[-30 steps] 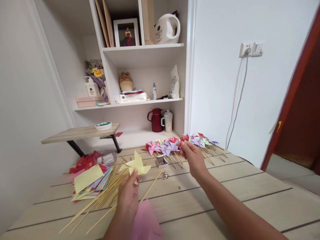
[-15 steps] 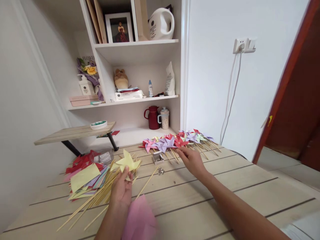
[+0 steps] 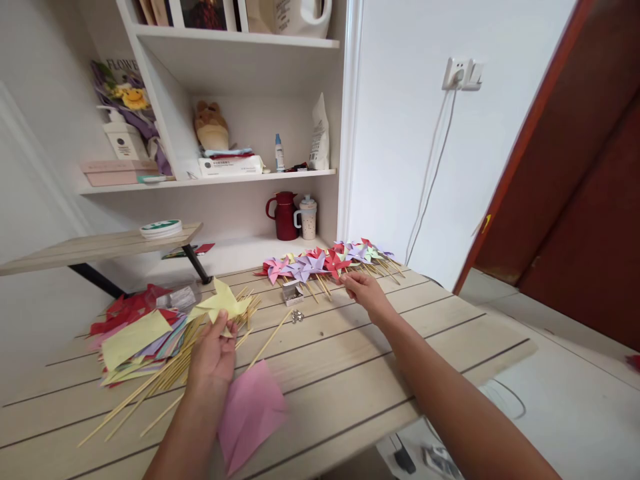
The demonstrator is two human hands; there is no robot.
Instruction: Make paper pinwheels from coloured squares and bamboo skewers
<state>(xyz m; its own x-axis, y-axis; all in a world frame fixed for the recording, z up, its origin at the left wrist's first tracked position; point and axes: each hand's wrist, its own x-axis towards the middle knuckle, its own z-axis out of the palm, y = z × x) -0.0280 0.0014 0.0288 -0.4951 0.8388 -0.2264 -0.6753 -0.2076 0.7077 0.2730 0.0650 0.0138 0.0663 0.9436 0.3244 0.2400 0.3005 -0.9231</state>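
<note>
A pale yellow paper pinwheel (image 3: 219, 298) is pinched in my left hand (image 3: 214, 350), above a bundle of thin wooden sticks (image 3: 173, 363). Whether a stick is fixed to it, I cannot tell. My right hand (image 3: 365, 291) is stretched out to the back of the table, its fingertips pressed together beside a red pinwheel (image 3: 336, 263). Anything in that pinch is hidden by the fingers. Several finished pinwheels (image 3: 304, 268) on sticks lie in a row there. In front of them are a small open box (image 3: 293, 294) and a little pile of metal fasteners (image 3: 297, 316).
Pink paper (image 3: 254, 410) lies by my left forearm, with a single stick (image 3: 270, 340) beyond it. Stacked coloured paper (image 3: 133, 343) is at the left, near a small raised shelf (image 3: 105, 248). A red jug (image 3: 286, 217) and a cup (image 3: 308, 219) stand behind the table.
The view has tipped down and turned right, so the scene sits further left and higher. Both hands keep about the same places: left on the yellow pinwheel, right beside the red one.
</note>
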